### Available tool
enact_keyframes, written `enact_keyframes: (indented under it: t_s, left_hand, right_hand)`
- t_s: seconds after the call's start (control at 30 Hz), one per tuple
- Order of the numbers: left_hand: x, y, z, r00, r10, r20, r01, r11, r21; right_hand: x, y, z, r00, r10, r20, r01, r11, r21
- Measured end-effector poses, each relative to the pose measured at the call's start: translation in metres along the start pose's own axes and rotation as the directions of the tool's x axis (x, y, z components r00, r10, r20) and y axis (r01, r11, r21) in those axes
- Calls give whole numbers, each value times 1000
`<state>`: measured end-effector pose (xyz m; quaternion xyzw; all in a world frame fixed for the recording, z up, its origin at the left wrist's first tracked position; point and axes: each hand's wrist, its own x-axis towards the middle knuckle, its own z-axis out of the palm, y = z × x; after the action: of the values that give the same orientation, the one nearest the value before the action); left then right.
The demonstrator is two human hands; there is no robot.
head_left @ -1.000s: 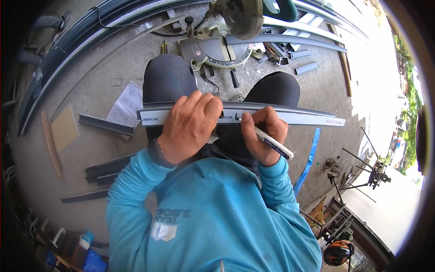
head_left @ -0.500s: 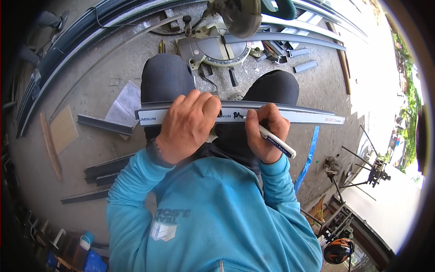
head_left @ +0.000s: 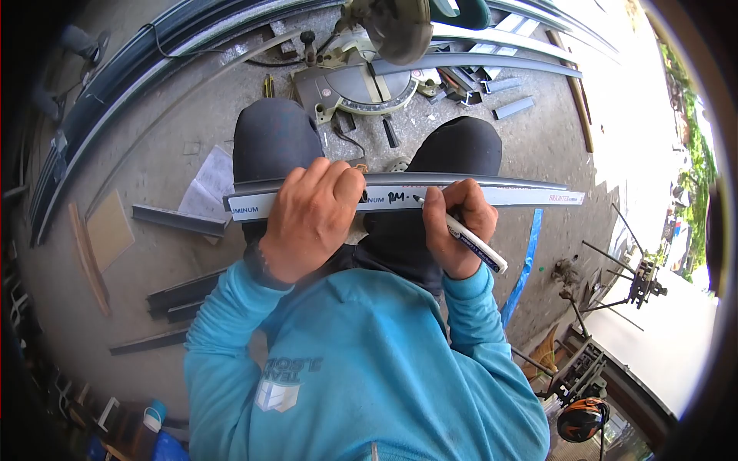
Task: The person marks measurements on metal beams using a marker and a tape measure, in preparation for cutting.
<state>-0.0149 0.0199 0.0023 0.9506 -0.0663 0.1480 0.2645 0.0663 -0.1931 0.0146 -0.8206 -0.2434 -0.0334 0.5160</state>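
Across my lap lies a long aluminum profile (head_left: 530, 197) with a white printed film on its face. My left hand (head_left: 314, 219) is wrapped over it left of the middle, fingers closed on the upper edge. In my right hand (head_left: 460, 229) is a white marker (head_left: 478, 246), pinched between thumb and fingers. Its dark tip is at the film, just right of black handwritten letters (head_left: 396, 197) that look like "PM" with a short mark after them. Part of the writing's left side is hidden by my left hand.
Ahead of my knees stands a miter saw (head_left: 361, 84) with a grey profile on its base. Long profiles (head_left: 115, 100) curve along the left. Offcuts (head_left: 513, 107), a paper sheet (head_left: 209, 184) and a blue strip (head_left: 523, 269) lie on the floor. A black-orange helmet (head_left: 582, 419) is at lower right.
The marker tip has moved slightly right along the film, and the handwriting is longer, with a short mark added. My left hand keeps its hold; the whole view has shifted a little.
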Motion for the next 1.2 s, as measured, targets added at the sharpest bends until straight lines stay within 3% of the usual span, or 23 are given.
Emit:
enact_keyframes:
  t_s: [0.13,0.23,0.43,0.5,0.6,0.73,0.83,0.93,1.2]
  left_hand:
    - [2,3,0,1000,16,-21,-15,999,48]
    - [1,3,-2,1000,0,12,-1,999,37]
    - [-1,2,1,1000,-10,-13,10,1000,-6]
    - [0,2,1,1000,-17,-8,17,999,-29]
    - [0,2,1,1000,-18,9,18,999,-27]
    - [1,4,-1,999,-32,18,32,999,-21]
    - [0,3,0,999,-32,22,32,999,-3]
    - [0,4,0,1000,-24,18,24,1000,0]
    - [3,6,-2,1000,-29,4,29,1000,-3]
  right_hand:
    - [2,-2,1,1000,9,-16,-10,999,-38]
    - [-1,4,-4,996,-56,66,61,996,-72]
    - [5,18,-32,998,8,-62,-7,1000,17]
    - [5,22,-41,997,70,-40,-69,997,27]
    - [4,23,-38,1000,1,-11,-2,995,-95]
    - [7,19,-38,998,-2,65,9,995,-95]
    - [7,26,-36,999,38,-38,-40,998,-54]
    - [7,27,-46,996,-10,84,18,996,-88]
    - [8,29,-45,1000,-3,-8,2,996,-94]
